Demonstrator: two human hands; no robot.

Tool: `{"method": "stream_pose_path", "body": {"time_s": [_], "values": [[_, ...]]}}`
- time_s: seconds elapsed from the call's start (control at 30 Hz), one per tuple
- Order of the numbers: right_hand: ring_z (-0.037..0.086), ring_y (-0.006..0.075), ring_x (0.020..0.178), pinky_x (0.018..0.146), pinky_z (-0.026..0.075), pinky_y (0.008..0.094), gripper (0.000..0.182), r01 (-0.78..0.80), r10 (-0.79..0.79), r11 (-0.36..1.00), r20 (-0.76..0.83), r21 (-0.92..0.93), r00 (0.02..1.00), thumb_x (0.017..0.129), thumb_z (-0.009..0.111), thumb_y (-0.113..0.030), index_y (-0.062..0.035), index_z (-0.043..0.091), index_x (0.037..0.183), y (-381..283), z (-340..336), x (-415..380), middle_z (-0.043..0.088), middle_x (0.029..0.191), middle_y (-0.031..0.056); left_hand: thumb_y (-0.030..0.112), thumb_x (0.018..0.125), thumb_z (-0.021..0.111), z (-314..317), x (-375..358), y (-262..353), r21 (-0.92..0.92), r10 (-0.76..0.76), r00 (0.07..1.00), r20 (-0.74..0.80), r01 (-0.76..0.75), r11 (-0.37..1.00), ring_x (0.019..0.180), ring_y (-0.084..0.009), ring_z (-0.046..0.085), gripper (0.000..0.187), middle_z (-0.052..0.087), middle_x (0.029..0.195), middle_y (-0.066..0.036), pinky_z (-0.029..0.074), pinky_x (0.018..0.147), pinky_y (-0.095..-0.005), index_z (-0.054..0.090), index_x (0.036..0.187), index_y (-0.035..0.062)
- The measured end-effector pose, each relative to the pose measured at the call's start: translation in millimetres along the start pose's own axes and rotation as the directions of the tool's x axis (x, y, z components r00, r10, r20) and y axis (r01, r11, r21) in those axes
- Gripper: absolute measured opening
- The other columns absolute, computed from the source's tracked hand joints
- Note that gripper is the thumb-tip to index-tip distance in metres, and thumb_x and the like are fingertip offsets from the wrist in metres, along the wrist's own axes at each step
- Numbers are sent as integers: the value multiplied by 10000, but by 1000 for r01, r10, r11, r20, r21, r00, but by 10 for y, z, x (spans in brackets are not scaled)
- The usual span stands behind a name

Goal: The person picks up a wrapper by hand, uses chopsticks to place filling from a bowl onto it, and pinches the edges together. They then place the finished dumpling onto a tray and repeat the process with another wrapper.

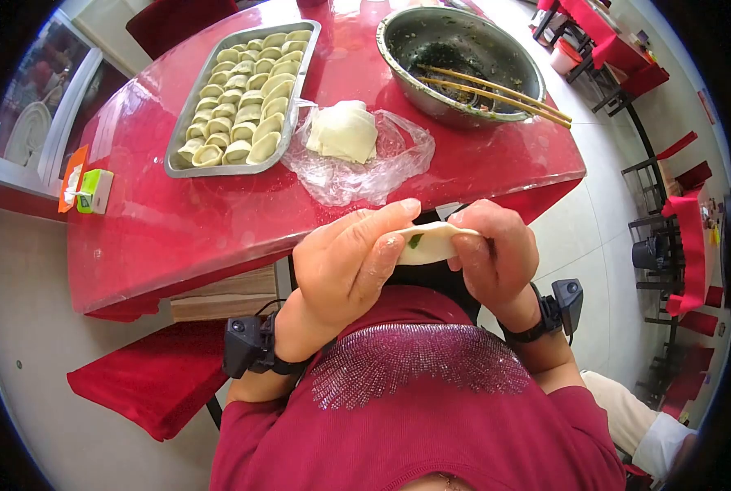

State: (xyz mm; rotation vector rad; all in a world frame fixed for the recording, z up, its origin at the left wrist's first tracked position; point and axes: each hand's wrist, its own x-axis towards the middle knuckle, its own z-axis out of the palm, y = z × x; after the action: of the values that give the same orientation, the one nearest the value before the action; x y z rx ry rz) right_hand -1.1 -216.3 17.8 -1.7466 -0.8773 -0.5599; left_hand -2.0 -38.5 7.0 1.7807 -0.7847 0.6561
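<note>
Between my two hands, in front of my chest, is a pale folded dumpling (432,245) with a green spot of filling showing on its side. My left hand (349,258) pinches its left end between thumb and fingers. Its right end is pinched in my right hand (496,254). Beyond them, a stack of flat wrappers (343,132) lies on a crumpled clear plastic bag (402,159). A metal tray (302,86) at the left holds rows of shaped dumplings (242,106). A metal bowl (398,61) with dark green filling is at the right, with chopsticks (496,90) resting across its rim.
Everything stands on a red-covered table (218,204). A green and orange tissue pack (94,191) is at its left edge. A red stool (157,380) stands at the lower left. Part of another person (627,413) shows at the lower right.
</note>
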Motion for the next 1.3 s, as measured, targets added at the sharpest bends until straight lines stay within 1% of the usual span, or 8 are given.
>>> {"method": "stream_pose_path", "body": {"time_s": [0.1, 0.17, 0.27, 0.6, 0.9, 1.0, 1.1, 1.3], "values": [[582, 226, 581, 482, 448, 292, 228, -11, 11, 1000, 6, -9, 1000, 726, 623, 15, 4, 510, 923, 55, -65, 15, 584, 735, 117, 115, 713, 686, -66, 123, 73, -319, -264, 949, 170, 307, 897, 670, -210, 605, 390, 620, 870, -123, 482, 587, -273, 550, 1054, -14], [593, 226, 604, 503, 464, 288, 235, 51, -51, 998, 4, -37, 999, 720, 633, 8, 4, 517, 924, 90, -108, 34, 589, 749, 118, 108, 695, 694, -201, 164, 83, -248, -351, 874, 336, 441, 863, 704, -209, 601, 404, 615, 885, -108, 477, 630, -277, 554, 1061, 9], [613, 232, 662, 546, 496, 305, 266, 243, -237, 969, 139, -31, 962, 682, 647, -2, 5, 561, 933, 99, -160, 75, 599, 786, 149, 124, 666, 692, -269, 246, 65, -41, -276, 821, 500, 341, 939, 779, -209, 601, 380, 610, 907, -123, 464, 686, -288, 587, 1012, 9], [625, 235, 704, 590, 513, 292, 254, 216, -135, 951, 331, -223, 934, 675, 604, -47, 15, 567, 918, 126, -227, 101, 609, 814, 119, 65, 669, 567, -316, 235, 15, 381, -42, 881, 470, -160, 911, 651, -241, 540, 194, 506, 707, -74, 447, 576, -331, 576, 857, 20], [594, 193, 592, 509, 482, 275, 183, 82, 26, 930, 284, -359, 958, 692, 609, -47, -14, 579, 870, 8, -165, 124, 581, 724, 84, 60, 645, 602, -288, 238, -2, 369, -73, 906, 417, -95, 925, 617, -238, 536, 183, 491, 666, -86, 437, 535, -334, 572, 822, 24], [559, 82, 552, 487, 429, 181, 104, -553, 537, 828, 148, 91, 830, 789, 597, -65, 29, 594, 833, -94, -51, 105, 586, 677, 51, 22, 657, 614, -175, 189, 19, 269, -149, 950, 274, 73, 960, 580, -236, 528, 151, 501, 652, -100, 423, 501, -321, 577, 803, 9], [533, 45, 567, 518, 438, 175, 150, -714, 693, 537, 247, 449, 677, 850, 548, -123, 12, 598, 892, -44, 35, 91, 583, 701, 12, 2, 693, 608, -21, 103, 30, 123, -264, 958, 109, 250, 960, 561, -229, 521, 116, 518, 657, -105, 414, 490, -308, 586, 806, -1], [565, 76, 618, 555, 467, 187, 207, -701, 692, 362, 326, 615, 644, 857, 536, -132, 20, 525, 997, -18, 39, 98, 584, 750, 41, 7, 753, 575, 140, 55, 11, -6, -265, 964, 33, 265, 964, 600, -249, 526, 88, 536, 715, -126, 416, 526, -296, 582, 839, -14]]}}
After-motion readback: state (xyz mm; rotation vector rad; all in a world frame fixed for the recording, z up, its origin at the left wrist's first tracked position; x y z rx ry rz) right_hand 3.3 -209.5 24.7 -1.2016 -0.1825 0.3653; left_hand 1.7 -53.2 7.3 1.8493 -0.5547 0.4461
